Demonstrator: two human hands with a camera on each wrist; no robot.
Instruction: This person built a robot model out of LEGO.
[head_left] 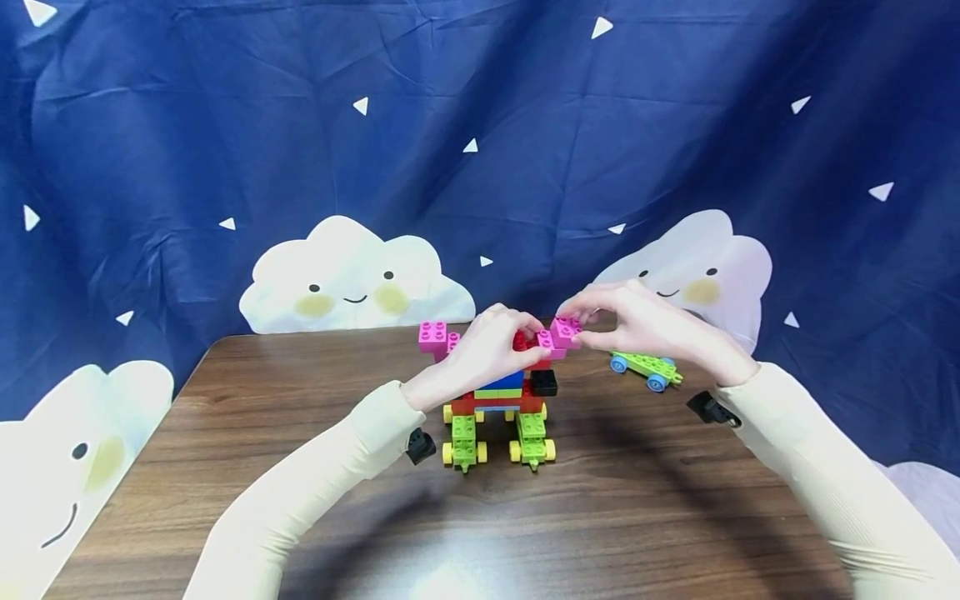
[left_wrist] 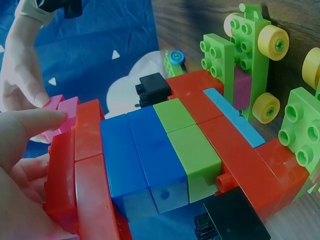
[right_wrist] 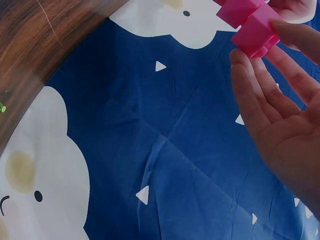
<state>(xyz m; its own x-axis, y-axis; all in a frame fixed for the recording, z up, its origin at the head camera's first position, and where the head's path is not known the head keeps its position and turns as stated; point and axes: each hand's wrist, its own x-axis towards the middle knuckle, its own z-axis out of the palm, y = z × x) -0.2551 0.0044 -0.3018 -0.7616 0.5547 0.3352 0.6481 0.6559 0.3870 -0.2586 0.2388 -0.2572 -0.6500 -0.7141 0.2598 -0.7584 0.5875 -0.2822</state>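
A figure of toy building bricks stands on the table, with blue bricks (left_wrist: 142,155) and red bricks (left_wrist: 90,165) in its body. My left hand (head_left: 487,354) grips the figure's top, fingers around the red bricks and a lower pink brick (head_left: 546,341). At the upper right corner my right hand (head_left: 637,321) pinches a pink brick (right_wrist: 257,30) between thumb and fingers. This brick sits against the lower pink brick, overlapping its end. Another pink brick (head_left: 432,335) sticks up on the figure's left side. Green wheeled bases (head_left: 532,437) with yellow wheels support the figure.
A green wheeled base (head_left: 645,367) with blue wheels lies to the right, below the right hand. Black bricks (head_left: 543,382) jut from the figure's sides. Behind the wooden table (head_left: 300,400) hangs a blue cloth (head_left: 450,183) printed with clouds.
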